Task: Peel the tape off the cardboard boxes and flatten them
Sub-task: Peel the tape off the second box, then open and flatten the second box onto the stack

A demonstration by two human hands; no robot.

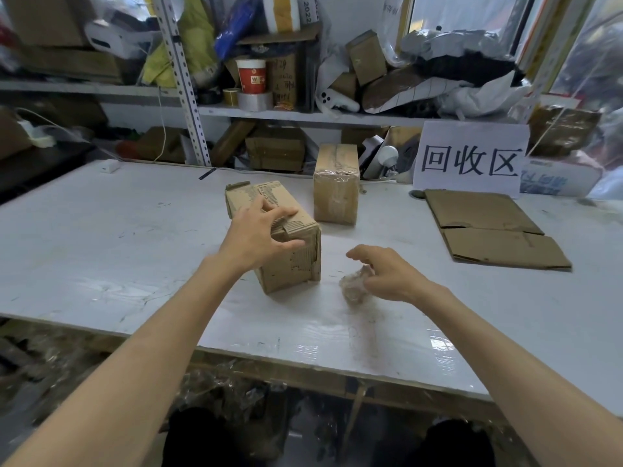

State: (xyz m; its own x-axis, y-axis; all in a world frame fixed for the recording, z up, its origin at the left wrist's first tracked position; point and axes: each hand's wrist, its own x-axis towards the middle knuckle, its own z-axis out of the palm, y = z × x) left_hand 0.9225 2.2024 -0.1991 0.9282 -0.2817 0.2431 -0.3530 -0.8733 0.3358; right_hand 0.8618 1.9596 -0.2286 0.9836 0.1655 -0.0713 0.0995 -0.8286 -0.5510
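Across the white worktable (101, 230), scuffed and marked and glossy along its near edge, I see the cardboard box (290, 267) stripped of tape sitting at the centre, turned at an angle, its top layer torn to bare corrugation. The left hand (259, 230) lies over its near top corner, fingers spread and almost straight on the top, thumb reaching toward the front face, not clenched. Just right of the box a crumpled wad of tape (350, 291) lies on the table. The right hand (387, 274) is over it with loosely bent fingers whose tips meet the wad's top; I cannot tell whether they pinch it. Behind the stripped box a second box (337, 193), wrapped in clear tape, stands upright and apart from it. Flattened cardboard (488, 230) lies well to the right, near a white sign (472, 156) with three large black characters. Along the back, a grey shelf (303, 116) on a perforated metal upright (183, 82) is crowded with cartons, bags, a red paper cup (252, 75) and tape rolls (255, 101).
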